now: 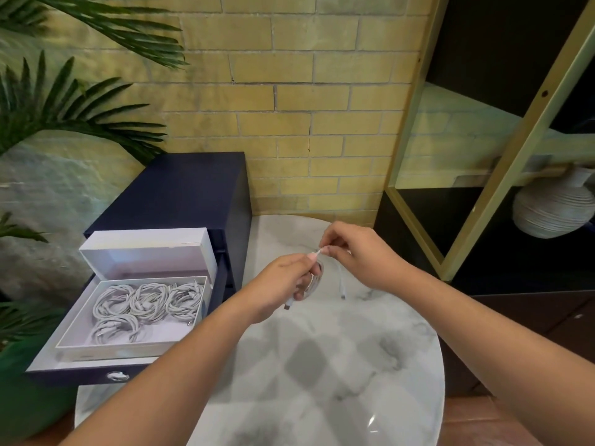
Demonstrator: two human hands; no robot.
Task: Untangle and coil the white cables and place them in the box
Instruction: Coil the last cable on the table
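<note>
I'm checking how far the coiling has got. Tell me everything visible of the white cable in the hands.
The white cable is thin, partly wound into loops that the left hand grips above the marble table. One plug pokes out below that hand. The right hand pinches the strand, and a loose tail hangs down to a second plug.

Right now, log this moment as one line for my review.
phase: coiling | left hand: holds looped white cable | right hand: pinches same cable | box: open, four coils inside

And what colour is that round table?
The table is white with grey marble swirls; the head view shows it best.
</note>
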